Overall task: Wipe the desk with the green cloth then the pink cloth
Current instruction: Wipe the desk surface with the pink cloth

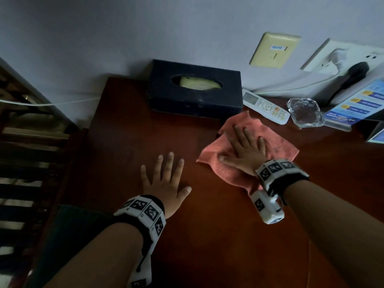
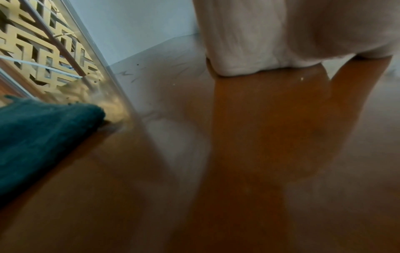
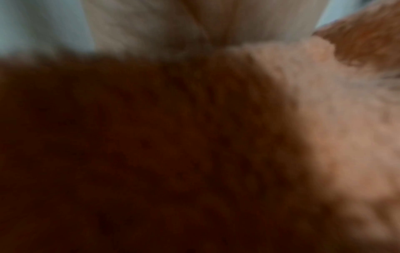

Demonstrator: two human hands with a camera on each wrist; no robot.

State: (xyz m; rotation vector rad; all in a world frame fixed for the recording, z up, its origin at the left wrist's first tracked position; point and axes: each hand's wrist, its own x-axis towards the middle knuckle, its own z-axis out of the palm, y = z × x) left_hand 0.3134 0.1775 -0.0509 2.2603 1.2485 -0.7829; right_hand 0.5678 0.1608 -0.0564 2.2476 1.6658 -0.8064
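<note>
Now the right hand (image 1: 246, 151) lies flat, fingers spread, on the pink cloth (image 1: 278, 145), right of centre frame on the counter (image 1: 218, 235).
Soft, limp, light — looks likelier to bunch than slide; palm pressure suits it. Left hand (image 1: 164, 183) rests flat and empty; green cloth (image 1: 68, 227) sits lower left.

Green cloth (image 2: 43, 137) lies on the desk (image 2: 194, 214) edge (left side).

Bare forearms; white wristbands (image 1: 145, 213) with black square-patterned markers; black straps
</note>
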